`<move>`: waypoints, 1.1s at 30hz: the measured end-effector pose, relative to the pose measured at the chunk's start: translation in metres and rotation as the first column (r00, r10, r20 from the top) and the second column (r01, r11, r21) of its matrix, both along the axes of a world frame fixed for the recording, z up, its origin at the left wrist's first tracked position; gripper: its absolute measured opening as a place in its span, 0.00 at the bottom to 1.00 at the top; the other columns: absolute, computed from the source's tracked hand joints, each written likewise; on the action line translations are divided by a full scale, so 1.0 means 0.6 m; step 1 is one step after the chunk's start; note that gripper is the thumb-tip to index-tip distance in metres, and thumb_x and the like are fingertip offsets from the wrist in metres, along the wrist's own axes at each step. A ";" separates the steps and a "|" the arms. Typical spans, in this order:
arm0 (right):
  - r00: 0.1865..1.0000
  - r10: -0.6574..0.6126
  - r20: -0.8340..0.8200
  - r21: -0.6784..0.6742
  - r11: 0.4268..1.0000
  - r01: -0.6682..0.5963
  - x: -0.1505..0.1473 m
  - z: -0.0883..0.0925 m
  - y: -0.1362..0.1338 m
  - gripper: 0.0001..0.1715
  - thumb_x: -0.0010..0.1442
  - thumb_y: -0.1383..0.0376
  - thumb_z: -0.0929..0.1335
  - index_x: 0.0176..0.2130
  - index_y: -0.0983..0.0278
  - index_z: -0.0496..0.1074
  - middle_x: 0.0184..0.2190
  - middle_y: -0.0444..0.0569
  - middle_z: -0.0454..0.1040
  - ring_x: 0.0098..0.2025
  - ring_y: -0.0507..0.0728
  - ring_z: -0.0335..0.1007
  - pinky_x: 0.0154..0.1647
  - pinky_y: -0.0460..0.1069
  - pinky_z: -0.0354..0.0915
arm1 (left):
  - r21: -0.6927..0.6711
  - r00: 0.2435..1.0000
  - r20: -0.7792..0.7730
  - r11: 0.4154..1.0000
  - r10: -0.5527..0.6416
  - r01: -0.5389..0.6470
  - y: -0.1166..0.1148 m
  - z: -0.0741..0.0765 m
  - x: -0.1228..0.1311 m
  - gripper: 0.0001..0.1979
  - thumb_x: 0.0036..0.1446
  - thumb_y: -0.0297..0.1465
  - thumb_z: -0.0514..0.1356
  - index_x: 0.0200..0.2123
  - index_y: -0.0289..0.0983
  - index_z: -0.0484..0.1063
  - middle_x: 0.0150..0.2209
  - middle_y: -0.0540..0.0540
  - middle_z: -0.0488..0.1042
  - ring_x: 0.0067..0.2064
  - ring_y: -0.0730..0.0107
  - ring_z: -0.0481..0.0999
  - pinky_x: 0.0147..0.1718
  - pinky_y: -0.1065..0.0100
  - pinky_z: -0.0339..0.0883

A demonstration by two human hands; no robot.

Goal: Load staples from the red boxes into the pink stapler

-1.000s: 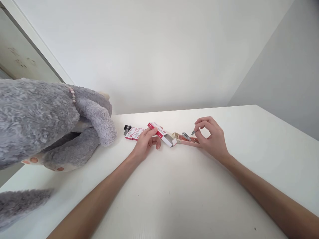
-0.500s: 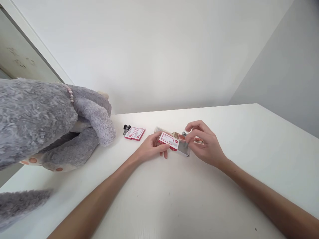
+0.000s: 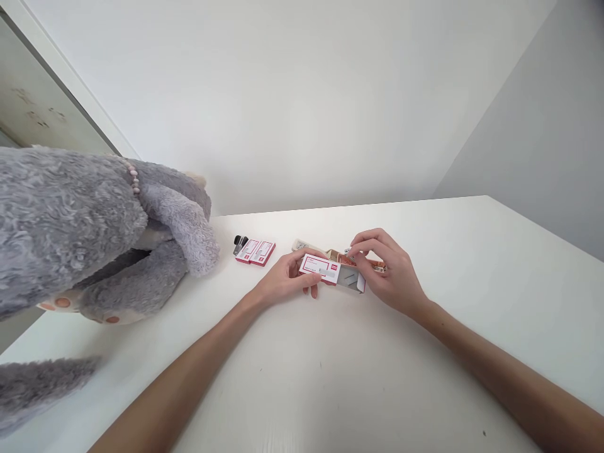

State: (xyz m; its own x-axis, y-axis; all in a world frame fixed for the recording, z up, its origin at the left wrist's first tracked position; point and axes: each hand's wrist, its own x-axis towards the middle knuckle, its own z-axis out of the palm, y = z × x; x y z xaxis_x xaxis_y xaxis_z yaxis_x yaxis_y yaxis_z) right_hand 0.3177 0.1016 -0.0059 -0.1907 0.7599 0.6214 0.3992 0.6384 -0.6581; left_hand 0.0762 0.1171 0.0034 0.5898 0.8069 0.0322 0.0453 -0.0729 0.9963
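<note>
My left hand (image 3: 287, 277) is closed around a small white and red box (image 3: 321, 267), held tilted above the table. The box's grey inner tray (image 3: 350, 278) is slid out to the right, with small metal strips, which look like staples, inside. Over the tray's right end, my right hand (image 3: 384, 267) pinches a small silvery piece (image 3: 348, 253) between its fingertips. Behind the box lies a long beige and orange patterned case (image 3: 306, 245), partly hidden by both hands.
Two red and white boxes (image 3: 255, 251) lie side by side at the left, beside a black staple remover (image 3: 240, 245). A large grey plush toy (image 3: 70, 226) fills the left side of the white table (image 3: 302, 377). A wall stands behind.
The box has tipped so that the inside of its tray and the metal strips show. My right hand's fingers have come down a little.
</note>
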 end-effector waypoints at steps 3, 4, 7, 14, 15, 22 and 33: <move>0.999 -0.037 -0.019 0.004 0.999 0.037 0.000 0.001 0.002 0.08 0.70 0.66 0.64 0.41 0.56 0.72 0.43 0.52 0.73 0.40 0.58 0.73 0.32 0.52 0.73 | -0.020 0.999 0.051 1.000 0.019 -0.018 0.002 0.001 -0.002 0.19 0.60 0.39 0.67 0.50 0.37 0.73 0.39 0.45 0.78 0.29 0.69 0.79 0.29 0.68 0.69; 0.998 -0.044 -0.033 -0.018 0.999 0.044 0.001 0.001 0.002 0.07 0.70 0.65 0.64 0.43 0.56 0.72 0.43 0.52 0.74 0.40 0.58 0.73 0.32 0.52 0.73 | -0.027 0.998 0.061 0.999 0.031 -0.029 0.002 0.001 -0.003 0.19 0.60 0.39 0.67 0.51 0.37 0.73 0.40 0.44 0.78 0.29 0.69 0.79 0.29 0.67 0.69; 0.995 -0.047 -0.089 -0.128 0.991 0.035 0.002 0.000 0.000 0.07 0.70 0.60 0.65 0.47 0.55 0.71 0.41 0.51 0.73 0.37 0.57 0.73 0.28 0.50 0.70 | -0.053 0.994 0.089 0.997 0.065 -0.061 0.005 0.001 -0.005 0.19 0.60 0.40 0.66 0.51 0.37 0.74 0.40 0.43 0.79 0.29 0.69 0.78 0.29 0.67 0.68; 0.984 0.099 -0.146 -0.262 0.956 -0.135 0.002 0.003 -0.008 0.11 0.71 0.55 0.66 0.48 0.56 0.68 0.23 0.40 0.66 0.25 0.53 0.64 0.25 0.48 0.62 | -0.065 0.992 0.102 0.995 0.078 -0.072 0.006 0.001 -0.008 0.19 0.61 0.40 0.66 0.52 0.37 0.73 0.39 0.43 0.80 0.23 0.74 0.74 0.29 0.67 0.67; 0.982 0.112 -0.153 -0.273 0.950 -0.151 0.002 0.004 -0.009 0.11 0.70 0.54 0.66 0.48 0.56 0.68 0.23 0.39 0.65 0.25 0.53 0.64 0.25 0.48 0.62 | -0.063 0.992 0.102 0.996 0.076 -0.069 0.006 0.001 -0.008 0.20 0.61 0.40 0.66 0.52 0.37 0.73 0.39 0.43 0.80 0.24 0.73 0.75 0.29 0.67 0.68; 0.975 0.130 -0.179 -0.303 0.936 -0.181 0.000 0.007 -0.008 0.13 0.69 0.52 0.68 0.47 0.57 0.69 0.22 0.39 0.65 0.25 0.52 0.64 0.25 0.48 0.63 | -0.046 0.996 0.063 0.997 0.062 -0.059 0.003 0.003 -0.004 0.22 0.60 0.42 0.67 0.53 0.38 0.73 0.40 0.44 0.78 0.26 0.72 0.76 0.27 0.68 0.69; 0.969 0.200 -0.148 -0.321 0.916 -0.238 -0.004 0.002 -0.009 0.11 0.70 0.54 0.67 0.47 0.58 0.68 0.23 0.39 0.67 0.25 0.52 0.65 0.26 0.48 0.62 | -0.047 1.000 0.028 0.999 0.001 0.000 0.001 0.007 -0.001 0.23 0.59 0.42 0.68 0.54 0.37 0.72 0.30 0.49 0.75 0.25 0.71 0.75 0.28 0.68 0.70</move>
State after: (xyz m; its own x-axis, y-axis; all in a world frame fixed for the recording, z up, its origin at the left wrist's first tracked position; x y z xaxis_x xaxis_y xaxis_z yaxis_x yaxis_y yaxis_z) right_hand 0.3154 0.0961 -0.0045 -0.3216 0.8735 0.3654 0.1875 0.4370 -0.8797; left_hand 0.0758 0.1179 0.0077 0.5890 0.8080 0.0111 0.0173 -0.0264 0.9995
